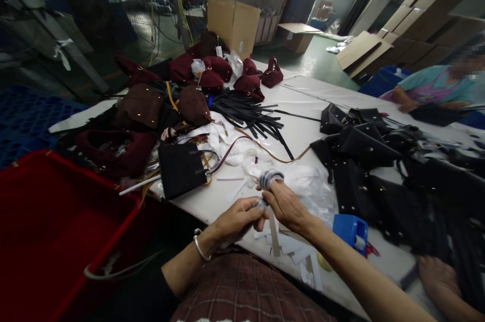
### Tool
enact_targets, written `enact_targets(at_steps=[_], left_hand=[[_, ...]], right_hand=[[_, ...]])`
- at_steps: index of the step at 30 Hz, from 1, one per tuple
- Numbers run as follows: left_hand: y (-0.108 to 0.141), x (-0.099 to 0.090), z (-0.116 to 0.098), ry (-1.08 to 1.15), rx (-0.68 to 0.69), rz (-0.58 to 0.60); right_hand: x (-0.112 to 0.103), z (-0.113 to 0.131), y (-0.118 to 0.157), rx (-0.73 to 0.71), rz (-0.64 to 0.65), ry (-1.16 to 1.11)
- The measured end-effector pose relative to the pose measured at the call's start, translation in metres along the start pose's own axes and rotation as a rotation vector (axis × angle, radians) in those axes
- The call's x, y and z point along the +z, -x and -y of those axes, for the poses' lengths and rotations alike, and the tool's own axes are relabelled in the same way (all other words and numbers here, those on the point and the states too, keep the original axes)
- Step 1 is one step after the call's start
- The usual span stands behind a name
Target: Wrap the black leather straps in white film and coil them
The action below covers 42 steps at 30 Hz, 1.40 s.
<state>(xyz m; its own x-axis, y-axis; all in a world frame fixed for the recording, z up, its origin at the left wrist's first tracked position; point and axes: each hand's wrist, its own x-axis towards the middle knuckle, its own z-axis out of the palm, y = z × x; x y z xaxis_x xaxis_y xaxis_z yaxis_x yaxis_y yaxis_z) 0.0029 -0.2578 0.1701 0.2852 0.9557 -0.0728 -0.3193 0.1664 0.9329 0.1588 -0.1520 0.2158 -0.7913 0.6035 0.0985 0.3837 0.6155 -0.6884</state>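
Note:
Both my hands are close together above the front edge of the white table (197, 205). My left hand (237, 218), with a silver bracelet at the wrist, has its fingers closed on a small greyish piece that I cannot make out clearly. My right hand (286, 203) is closed around a grey-and-white striped roll (271, 178), its fingertips near those of my left hand. Clear plastic wrap (316, 188) lies behind and to the right of my hands. White paper strips (290, 246) lie below them. A small black handbag (182, 170) stands to the left.
Dark red bags (215, 72) and brown bags (140, 104) are heaped at the back left, beside black straps (250, 112). Black bags (367, 145) cover the right side. A blue tape dispenser (350, 231) sits near my right forearm. A red bin (68, 231) stands left; people are at the right.

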Motion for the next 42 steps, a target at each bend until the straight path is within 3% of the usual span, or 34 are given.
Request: enact_targets(at_steps=[2,4,6,8,10,13,16,19,21,24,27,30,33,35,37,40,42], left_hand=[[0.010,-0.020,-0.009,-0.120,-0.035,-0.012],[0.018,-0.040,-0.014,-0.253,-0.044,-0.081],[0.020,-0.054,-0.013,-0.335,-0.028,-0.143],[0.018,-0.060,-0.006,-0.354,-0.008,-0.151],[0.014,-0.059,0.004,-0.330,0.016,-0.129],[0.008,-0.043,0.019,-0.208,0.045,-0.083],[0.008,-0.020,0.029,0.020,0.044,-0.127],[0.015,-0.007,0.028,0.200,0.036,-0.168],[0.024,-0.008,0.023,0.272,0.005,-0.081],[0.040,-0.027,0.012,0.436,-0.091,0.058],[0.052,-0.050,0.004,0.756,-0.114,0.007],[0.051,-0.062,0.003,1.015,-0.088,-0.174],[0.041,-0.060,0.010,0.997,-0.006,-0.276],[0.037,-0.056,0.019,0.826,0.060,-0.270],[0.037,-0.050,0.030,0.539,0.062,-0.192],[0.042,-0.039,0.043,0.204,-0.003,-0.121],[0.045,-0.031,0.049,0.182,-0.023,-0.136]], right_hand=[[0.002,-0.004,0.009,0.026,0.126,0.200],[0.005,0.002,0.019,0.099,0.274,0.225],[0.010,0.014,0.028,0.191,0.425,0.054],[0.016,0.030,0.031,0.295,0.483,-0.247],[0.023,0.044,0.028,0.397,0.387,-0.611],[0.027,0.059,0.013,0.512,0.130,-1.105],[0.027,0.065,-0.004,0.495,-0.072,-1.273],[0.031,0.059,-0.010,0.361,-0.236,-0.993],[0.037,0.048,-0.008,0.247,-0.250,-0.608],[0.049,0.031,0.002,0.133,-0.087,-0.092],[0.057,0.025,0.016,0.208,0.130,0.078],[0.068,0.033,0.031,0.389,0.301,-0.187],[0.084,0.046,0.042,0.545,0.320,-0.663],[0.092,0.055,0.044,0.591,0.258,-0.953],[0.094,0.063,0.040,0.633,0.137,-1.188],[0.080,0.072,0.026,0.651,-0.080,-1.375],[0.066,0.073,0.015,0.578,-0.214,-1.421]])
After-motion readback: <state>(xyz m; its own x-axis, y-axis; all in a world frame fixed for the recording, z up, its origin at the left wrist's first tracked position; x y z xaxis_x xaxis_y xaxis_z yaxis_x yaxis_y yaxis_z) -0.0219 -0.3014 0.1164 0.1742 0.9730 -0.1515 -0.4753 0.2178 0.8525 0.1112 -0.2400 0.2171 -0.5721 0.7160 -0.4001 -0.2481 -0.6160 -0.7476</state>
